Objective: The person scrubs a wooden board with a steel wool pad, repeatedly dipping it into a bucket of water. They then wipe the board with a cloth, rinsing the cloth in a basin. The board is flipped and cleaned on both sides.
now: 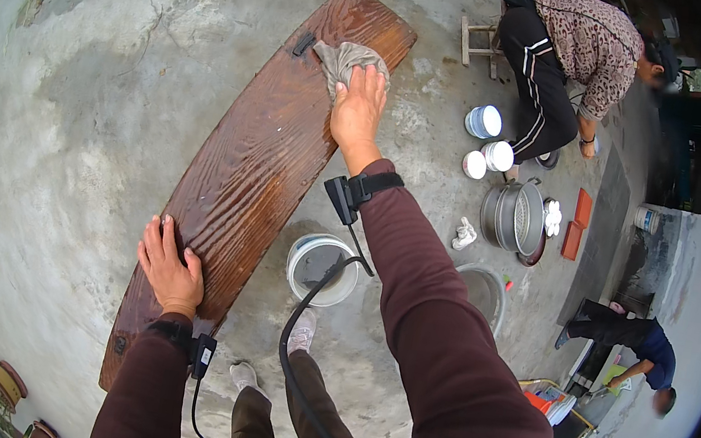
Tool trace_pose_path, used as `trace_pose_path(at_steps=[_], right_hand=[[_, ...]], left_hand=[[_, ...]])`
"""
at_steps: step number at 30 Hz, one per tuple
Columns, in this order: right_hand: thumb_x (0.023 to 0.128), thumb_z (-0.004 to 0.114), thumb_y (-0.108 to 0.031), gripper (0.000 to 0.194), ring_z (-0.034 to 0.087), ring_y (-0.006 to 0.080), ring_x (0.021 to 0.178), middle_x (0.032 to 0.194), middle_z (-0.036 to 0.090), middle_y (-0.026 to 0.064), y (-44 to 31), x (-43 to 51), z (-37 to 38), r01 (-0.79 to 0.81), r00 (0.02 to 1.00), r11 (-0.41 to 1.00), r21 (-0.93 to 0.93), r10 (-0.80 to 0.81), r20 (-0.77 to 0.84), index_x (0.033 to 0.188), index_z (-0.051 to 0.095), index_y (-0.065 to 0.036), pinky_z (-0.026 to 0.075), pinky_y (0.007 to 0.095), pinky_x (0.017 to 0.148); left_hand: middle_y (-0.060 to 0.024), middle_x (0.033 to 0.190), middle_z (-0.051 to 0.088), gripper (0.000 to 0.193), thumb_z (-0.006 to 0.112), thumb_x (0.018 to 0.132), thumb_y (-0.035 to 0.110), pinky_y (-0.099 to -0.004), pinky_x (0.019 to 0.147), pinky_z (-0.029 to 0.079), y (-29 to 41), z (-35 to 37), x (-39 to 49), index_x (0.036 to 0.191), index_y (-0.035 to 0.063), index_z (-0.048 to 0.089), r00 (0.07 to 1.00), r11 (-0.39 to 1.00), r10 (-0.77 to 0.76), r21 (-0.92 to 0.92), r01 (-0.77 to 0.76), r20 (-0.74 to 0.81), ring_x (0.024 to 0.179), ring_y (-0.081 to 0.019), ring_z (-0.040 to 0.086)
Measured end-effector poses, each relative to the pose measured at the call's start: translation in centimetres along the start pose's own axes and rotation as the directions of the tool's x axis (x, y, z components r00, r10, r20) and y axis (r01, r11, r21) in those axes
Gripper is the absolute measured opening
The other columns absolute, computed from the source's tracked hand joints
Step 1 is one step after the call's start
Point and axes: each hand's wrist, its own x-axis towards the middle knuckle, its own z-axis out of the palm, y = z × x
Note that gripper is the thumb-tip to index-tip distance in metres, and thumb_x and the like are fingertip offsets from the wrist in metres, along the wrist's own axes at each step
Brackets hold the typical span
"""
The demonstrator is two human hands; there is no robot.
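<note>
A long, wet-looking brown wooden board (pixel 258 149) with strong grain lies slanted before me. My right hand (pixel 361 107) presses on a crumpled grey cloth (pixel 355 58) near the board's far end, fingers spread over it. Beside the cloth a small dark piece (pixel 304 44) is set at the board's left edge. My left hand (pixel 174 267) rests with fingers apart on the board's near left edge and holds nothing. To the right of the board, by my feet, a white bucket (pixel 346 287) holds murky grey water.
A metal basin (pixel 497 297), stacked steel steamer pots (pixel 502 215), a white rag (pixel 465 234), white tubs (pixel 483 122) and red trays (pixel 572 240) stand at the right. One person (pixel 588 43) bends at the upper right, another (pixel 653 349) at the far right. Flowerpots (pixel 4 384) line the lower left.
</note>
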Motion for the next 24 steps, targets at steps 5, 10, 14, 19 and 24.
trace_pose_path(at_steps=[5,10,14,19,24], right_hand=[[0.094,0.053,-0.024,0.047,0.023,0.0351,0.140,0.148,0.032,0.0189,-3.0,-7.6,-0.7,0.110,0.987,0.994,0.026,-0.112,0.114,0.135,0.042,-0.005,0.015,0.0491,0.114],[0.094,0.053,-0.026,0.049,0.025,0.0371,0.138,0.146,0.033,0.0192,0.4,0.4,-0.9,0.078,0.995,0.996,-0.038,-0.076,0.065,0.136,0.041,-0.005,0.020,0.0497,0.113],[0.094,0.052,-0.029,0.045,0.029,0.0386,0.134,0.141,0.038,0.0187,4.9,12.3,-0.4,-0.028,0.999,0.991,-0.128,0.022,-0.046,0.130,0.044,-0.004,0.026,0.0526,0.108],[0.095,0.048,-0.031,0.046,0.033,0.0372,0.133,0.143,0.040,0.0160,8.0,16.7,0.4,0.017,1.000,0.989,-0.148,-0.013,0.028,0.135,0.045,-0.008,0.026,0.0516,0.108],[0.094,0.051,-0.026,0.043,0.029,0.0380,0.137,0.145,0.039,0.0167,5.9,8.3,0.4,0.199,0.980,0.979,-0.052,-0.197,0.041,0.133,0.047,-0.007,0.020,0.0504,0.112]], left_hand=[[-0.0155,0.147,0.034,0.060,0.050,0.083,0.018,-0.0489,0.113,0.019,0.1,0.0,-0.2,0.141,0.0073,0.038,0.999,1.000,0.011,0.006,-0.010,-0.038,0.136,-0.0328,0.030],[-0.0163,0.146,0.034,0.062,0.050,0.082,0.018,-0.0491,0.113,0.018,0.4,-0.1,0.0,0.141,0.0062,0.037,1.000,1.000,0.006,0.005,-0.006,-0.023,0.136,-0.0331,0.030],[-0.0169,0.147,0.033,0.064,0.051,0.079,0.018,-0.0495,0.113,0.018,0.3,-0.5,0.2,0.140,0.0049,0.037,1.000,1.000,-0.005,0.018,0.005,0.018,0.137,-0.0335,0.029],[-0.0166,0.146,0.033,0.066,0.053,0.078,0.019,-0.0500,0.113,0.019,0.3,-0.5,0.4,0.140,0.0051,0.037,0.999,1.000,-0.013,0.004,0.013,0.031,0.136,-0.0331,0.029],[-0.0163,0.146,0.033,0.066,0.052,0.078,0.019,-0.0494,0.113,0.019,0.4,-0.4,0.3,0.141,0.0064,0.036,1.000,1.000,-0.008,0.030,0.007,0.012,0.136,-0.0329,0.030]])
